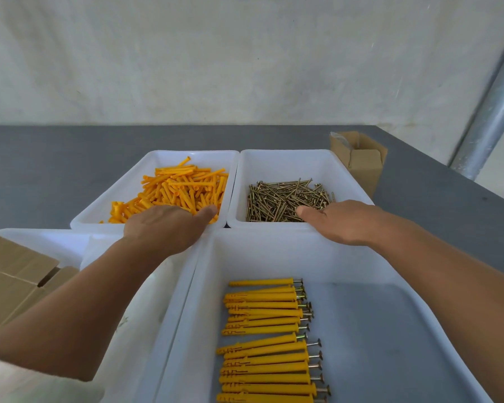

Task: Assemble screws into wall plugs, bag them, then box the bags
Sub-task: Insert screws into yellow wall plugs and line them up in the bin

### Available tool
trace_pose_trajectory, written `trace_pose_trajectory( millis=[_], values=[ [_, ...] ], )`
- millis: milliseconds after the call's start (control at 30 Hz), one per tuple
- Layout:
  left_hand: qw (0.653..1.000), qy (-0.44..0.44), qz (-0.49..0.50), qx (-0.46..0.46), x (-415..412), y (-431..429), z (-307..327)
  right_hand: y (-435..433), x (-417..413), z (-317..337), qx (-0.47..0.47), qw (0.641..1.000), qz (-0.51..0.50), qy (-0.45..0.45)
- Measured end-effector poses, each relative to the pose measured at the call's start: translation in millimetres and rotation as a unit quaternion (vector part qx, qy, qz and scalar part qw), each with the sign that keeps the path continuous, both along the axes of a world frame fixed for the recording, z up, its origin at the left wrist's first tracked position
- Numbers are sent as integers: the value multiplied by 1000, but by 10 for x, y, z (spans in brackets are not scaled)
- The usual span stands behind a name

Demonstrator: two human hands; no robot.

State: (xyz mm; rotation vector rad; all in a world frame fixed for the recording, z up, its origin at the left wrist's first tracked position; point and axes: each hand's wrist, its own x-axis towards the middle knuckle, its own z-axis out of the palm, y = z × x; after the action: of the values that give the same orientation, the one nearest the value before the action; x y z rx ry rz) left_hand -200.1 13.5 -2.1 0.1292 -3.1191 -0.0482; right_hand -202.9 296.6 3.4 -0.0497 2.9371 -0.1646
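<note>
Grey table (56,170), white wall behind. Left hand (163,228) palm-down in wall plugs (184,187) tray, right hand (341,222) in screws (285,199) tray; fingers hidden, grip unclear. Assembled plugs (268,338) in near tray. Risk: blind grab takes several, sharp tips prick.

Grey table (41,170), pale wall (216,53) (metal pole (489,117) rightward).

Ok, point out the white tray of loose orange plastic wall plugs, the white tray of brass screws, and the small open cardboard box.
White tray of orange wall plugs (169,155): head view, far rim.
White tray of brass screws (285,164): head view, bare back wall.
Small open cardboard box (364,167): head view, front face.
</note>
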Motion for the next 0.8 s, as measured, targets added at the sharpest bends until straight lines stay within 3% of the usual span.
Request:
trace_pose_trajectory(
  millis=[800],
  values=[
    [999,-18,-37,-2,-34,-24,4,40,-69,-71,-13,1000,27,6]
  ],
)
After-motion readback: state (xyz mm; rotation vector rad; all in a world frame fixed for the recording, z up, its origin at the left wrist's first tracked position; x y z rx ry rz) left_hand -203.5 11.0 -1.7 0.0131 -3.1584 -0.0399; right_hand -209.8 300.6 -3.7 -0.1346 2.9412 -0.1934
